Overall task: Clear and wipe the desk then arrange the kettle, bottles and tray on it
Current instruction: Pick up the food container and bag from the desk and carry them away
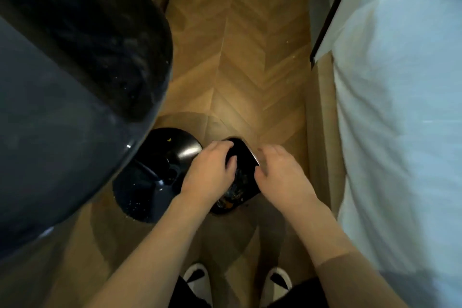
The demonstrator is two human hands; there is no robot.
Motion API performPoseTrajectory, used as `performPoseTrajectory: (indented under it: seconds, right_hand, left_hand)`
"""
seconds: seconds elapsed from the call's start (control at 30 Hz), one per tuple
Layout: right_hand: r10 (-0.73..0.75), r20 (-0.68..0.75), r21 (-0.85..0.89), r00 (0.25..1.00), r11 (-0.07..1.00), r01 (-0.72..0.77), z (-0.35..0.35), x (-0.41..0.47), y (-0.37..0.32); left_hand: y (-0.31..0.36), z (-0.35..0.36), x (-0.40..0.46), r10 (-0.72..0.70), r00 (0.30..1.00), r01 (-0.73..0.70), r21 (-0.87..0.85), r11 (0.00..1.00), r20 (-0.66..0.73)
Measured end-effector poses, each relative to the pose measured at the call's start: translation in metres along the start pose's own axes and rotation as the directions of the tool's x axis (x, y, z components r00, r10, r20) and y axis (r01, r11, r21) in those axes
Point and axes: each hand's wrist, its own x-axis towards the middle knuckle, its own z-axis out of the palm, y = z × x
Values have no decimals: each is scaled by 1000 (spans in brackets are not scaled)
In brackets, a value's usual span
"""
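View from above, looking down at the floor. The left hand reaches down with fingers curled over the far rim of a small black bin, thumb inside the opening, gripping it. The right hand hovers at the bin's right edge, fingers bent and loosely spread; whether it touches the rim or grips anything cannot be told. The bin is glossy, rounded-square in outline, with a bright metallic edge on its right side; dark debris with orange and pale flecks lies inside it. It stands on the floor just beside a round, dark, shiny chair base, which has a brushed-metal sheen on its upper part. A large black chair with a smooth curved shell fills the left of the view. The floor is warm brown wood laid in a herringbone pattern. At right, a bed is covered with white, softly creased fabric. Both forearms are bare; a brown sleeve covers the right upper arm. Two white-and-black slippers show at the bottom edge.
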Motion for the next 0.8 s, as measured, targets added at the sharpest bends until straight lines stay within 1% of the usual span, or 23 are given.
performPoseTrajectory:
  seconds: [0.13,0.2,0.3,0.37,0.43,0.53,0.67,0.8]
  right_hand:
    - [1,-3,-46,1000,999,-1,-123,-50,-71]
    - [-11,-10,-61,1000,998,10,-177,-72,-107]
    - [-64,-39,-73,997,995,61,-244,-99,-157]
    - [-102,-48,-71,994,993,99,-275,-113,-186]
    - [-128,-35,-69,991,990,125,-289,-120,-207]
    - [-160,1,-88,987,983,159,-286,-126,-235]
    - [-220,54,-87,974,971,224,-262,-130,-286]
    - [-294,95,-125,951,944,304,-228,-132,-349]
  left_hand:
    - [88,-129,-25,37,998,-37,-6,999,-51]
    - [124,-193,-38,61,995,-60,19,998,-84]
    - [165,-276,-60,86,986,-79,52,996,-146]
    - [180,-315,-72,86,978,-74,69,995,-189]
    - [183,-341,-83,66,970,-47,85,995,-235]
    - [165,-365,-100,8,957,19,90,996,-291]
    - [113,-392,-133,-93,932,132,88,987,-350]
    - [54,-424,-171,-219,878,264,49,963,-425]
